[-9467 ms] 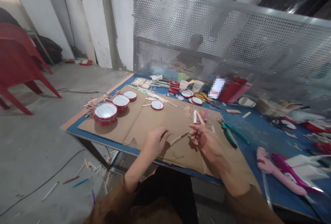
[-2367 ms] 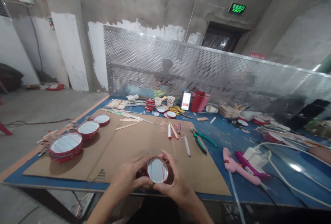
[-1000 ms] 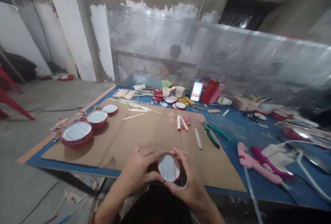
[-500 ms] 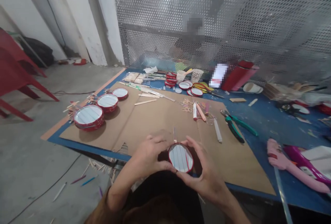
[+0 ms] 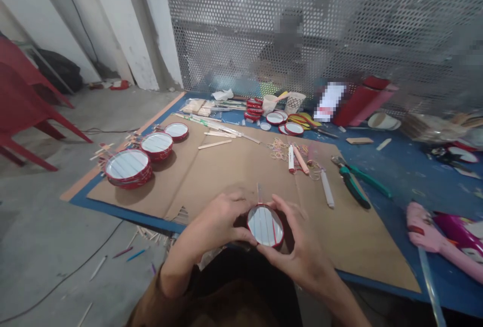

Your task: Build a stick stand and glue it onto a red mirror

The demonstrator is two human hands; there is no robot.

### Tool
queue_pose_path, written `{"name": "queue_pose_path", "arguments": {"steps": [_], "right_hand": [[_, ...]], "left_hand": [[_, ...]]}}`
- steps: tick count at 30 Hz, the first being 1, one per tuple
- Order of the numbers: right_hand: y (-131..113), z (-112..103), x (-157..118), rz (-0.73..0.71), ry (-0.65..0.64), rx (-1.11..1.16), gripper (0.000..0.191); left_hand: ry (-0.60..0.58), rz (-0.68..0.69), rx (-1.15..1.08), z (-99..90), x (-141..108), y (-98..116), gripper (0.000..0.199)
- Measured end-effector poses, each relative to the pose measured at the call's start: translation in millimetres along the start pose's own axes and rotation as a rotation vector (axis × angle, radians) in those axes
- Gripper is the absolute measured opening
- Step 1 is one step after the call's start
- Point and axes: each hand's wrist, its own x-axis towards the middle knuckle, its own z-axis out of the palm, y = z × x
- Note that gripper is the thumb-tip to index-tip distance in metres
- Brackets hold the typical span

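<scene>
Between my two hands is a small round red-rimmed lid (image 5: 265,225), white inside, with thin lines like strings or rubber bands running across it. A red line crosses near its right side, and a narrow strip (image 5: 259,193) sticks up from its far edge. My left hand (image 5: 226,216) grips the lid's left side, thumb at the near rim. My right hand (image 5: 296,236) holds the right side, with its thumb along the near edge and fingers round the far edge. Fingertips behind the lid are partly hidden. Brown cardboard (image 5: 226,171) lies beyond the hands.
Three similar round pieces (image 5: 128,166) stand at the left on the cardboard. Flat sticks (image 5: 215,144), rubber bands (image 5: 278,149), markers (image 5: 291,159) and green-handled pliers (image 5: 352,186) lie further off. A pink glue gun (image 5: 426,229) rests at right. A red chair (image 5: 30,110) stands left.
The camera view has shifted slightly, so the table things at right sit further right. Both hands keep hold of the lid, which appears almost unchanged in position and tilt.
</scene>
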Motion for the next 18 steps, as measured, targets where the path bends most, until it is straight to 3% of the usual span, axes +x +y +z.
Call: {"name": "queue_pose_path", "arguments": {"steps": [18], "right_hand": [[1.1,7.2,-0.4,0.070,-0.002,0.011,0.081]], "left_hand": [[-0.012,-0.021,0.020,2.1,5.6,-5.8,0.065]]}}
